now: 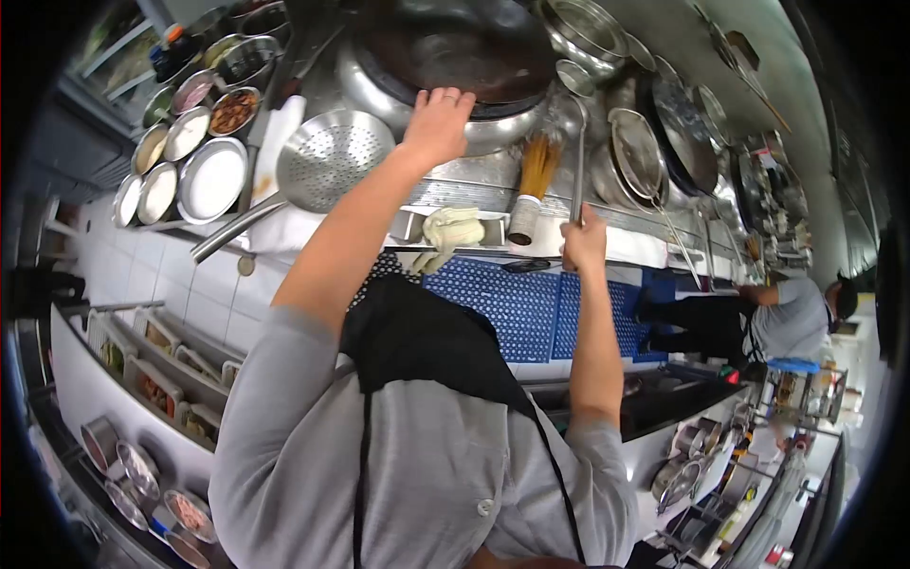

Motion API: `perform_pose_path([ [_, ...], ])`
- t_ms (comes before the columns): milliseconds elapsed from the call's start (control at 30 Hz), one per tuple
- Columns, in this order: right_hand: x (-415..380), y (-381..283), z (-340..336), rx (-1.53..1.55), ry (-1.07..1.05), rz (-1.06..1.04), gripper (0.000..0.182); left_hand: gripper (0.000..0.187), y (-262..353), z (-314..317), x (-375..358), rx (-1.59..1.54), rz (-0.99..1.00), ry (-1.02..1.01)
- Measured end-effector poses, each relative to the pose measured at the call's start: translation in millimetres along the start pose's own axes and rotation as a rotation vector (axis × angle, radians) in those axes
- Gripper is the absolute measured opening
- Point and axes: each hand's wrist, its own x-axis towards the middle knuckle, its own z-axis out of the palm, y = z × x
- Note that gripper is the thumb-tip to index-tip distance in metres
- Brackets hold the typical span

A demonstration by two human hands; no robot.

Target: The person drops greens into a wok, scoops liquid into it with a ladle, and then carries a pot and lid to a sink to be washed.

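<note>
Hands: left hand (440,125) is pressing on the near rim of the large dark wok (453,52), fingers laid over the edge, not wrapped around anything. Right hand (584,239) is closing around the lower end of the ladle (580,156) handle, narrow grip. Ladle is running away from the right hand, its bowl end lying just beside the wok's right side. Wok is sitting ahead of both hands.

Between the hands: bamboo brush (535,185) is lying near the ladle handle, bristles pointing away from the body. Crumpled pale cloth (453,230) is draping over the desk's near edge, left of the brush.

Left of the left hand: perforated strainer (336,159) is resting close to the forearm, its handle jutting out past the near edge. Farther left, bowls of ingredients (212,180) are standing in a cluster, some holding white contents.

Right of the right hand: wire-mesh strainer (638,152) and metal pans are crowding that side. More metal bowls (583,36) are sitting beyond the ladle bowl. So brush and ladle are blocking the strip between wok and right-side pans. Co-worker (796,318) is standing well apart, far right.
</note>
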Motion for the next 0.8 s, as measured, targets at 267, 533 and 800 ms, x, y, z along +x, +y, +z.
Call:
perform_pose_path([
  [267, -78, 113, 82, 0.777, -0.068, 0.137, 0.066, 0.064, 6, 5, -1, -0.02, -0.059, -0.034],
  [533, -220, 363, 200, 0.99, 0.099, 0.915, 0.026, 0.05, 42, -51, -81, -0.612, -0.109, -0.212],
  [800, -312, 393, 168, 0.599, -0.169, 1.136, 0.031, 0.05, 11, -72, -209, -0.479, -0.102, -1.134],
])
